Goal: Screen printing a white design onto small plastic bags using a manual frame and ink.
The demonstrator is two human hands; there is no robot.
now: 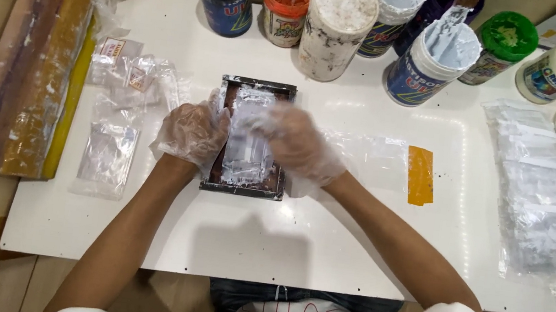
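Paint jars (338,28) crowd the tabletop (295,244) behind; both gloved hands, left (191,134) and right (297,144), press open, seemingly, on a paint-smeared dark frame (249,138).

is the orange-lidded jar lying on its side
No, the orange-lidded jar stands upright in the row of paint jars at the back of the white table.

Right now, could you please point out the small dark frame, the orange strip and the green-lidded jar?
small dark frame (243,188): head view, bottom edge.
orange strip (421,175): head view, middle of strip.
green-lidded jar (510,35): head view, centre of lid.
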